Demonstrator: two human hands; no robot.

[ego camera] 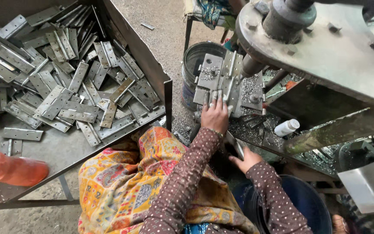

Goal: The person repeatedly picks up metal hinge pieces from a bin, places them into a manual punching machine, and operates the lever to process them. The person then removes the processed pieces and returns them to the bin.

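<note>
Metal plates (221, 80) on the press bed at centre, right of the grey drum (195, 65), pale grey, one standing on edge beside a flat block with holes. Left hand (215, 115) stretched far onto them, fingers spread a little and pressed flat on the near edge of the plates, nothing gripped. Right hand (245, 159) lower and nearer, below the bed edge, fingers curled around a narrow metal strip (234, 145) that slants up toward the left wrist. Both sleeves dark brown with pale dots. Patterned yellow and orange cloth (126, 182) over the lap, near and left of the arms.

Head view, left side: large steel tray (44, 151) heaped with flat hinge-like strips (66, 73), criss-crossed and overlapping, thickest at the far side, a few lying alone on the bare near part. Orange shape (9, 169) blurred at the near left edge, kind not clear.

Right side: heavy round machine plate (325, 47) with bolts, tilted across the far right corner, a thick shaft (288, 17) rising from it. Small white bottle (286, 128) lying just right of the bed, among metal shavings. Dark blue bucket (312, 203) near, under the right forearm. Gritty concrete floor (161, 26) between tray and drum.
</note>
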